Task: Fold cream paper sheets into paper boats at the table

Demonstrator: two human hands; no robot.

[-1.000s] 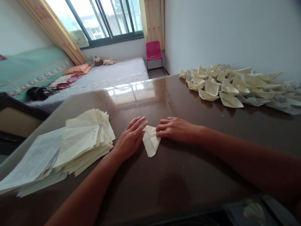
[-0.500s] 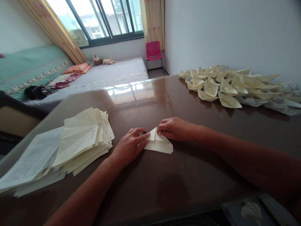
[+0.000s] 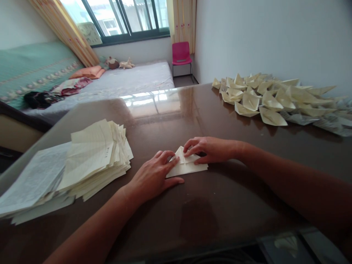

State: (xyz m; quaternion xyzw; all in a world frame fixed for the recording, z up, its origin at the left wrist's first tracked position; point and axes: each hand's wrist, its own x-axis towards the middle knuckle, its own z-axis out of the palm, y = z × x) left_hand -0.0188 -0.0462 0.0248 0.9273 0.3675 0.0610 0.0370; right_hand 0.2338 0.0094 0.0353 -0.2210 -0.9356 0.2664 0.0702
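A cream sheet of paper (image 3: 187,169), folded to a peak at the far side with a straight strip along the near edge, lies flat on the brown table. My left hand (image 3: 155,170) rests at its left side, fingertips pressing the folded flap and thumb stretched out on the tabletop. From the right, my right hand (image 3: 206,149) lays its spread fingers on the other flap, thumb near the paper's right corner. Neither hand wraps round the paper.
To the left sits a stack of loose paper sheets (image 3: 90,157). Many folded paper boats (image 3: 250,101) are heaped at the right by the wall. Beyond the glossy table (image 3: 154,128) are a bed (image 3: 148,77) and a pink chair (image 3: 180,53).
The folded paper has turned slightly and lies flatter. My left thumb has moved off it onto the table, and my right fingers have spread over the right flap. The view has shifted slightly.
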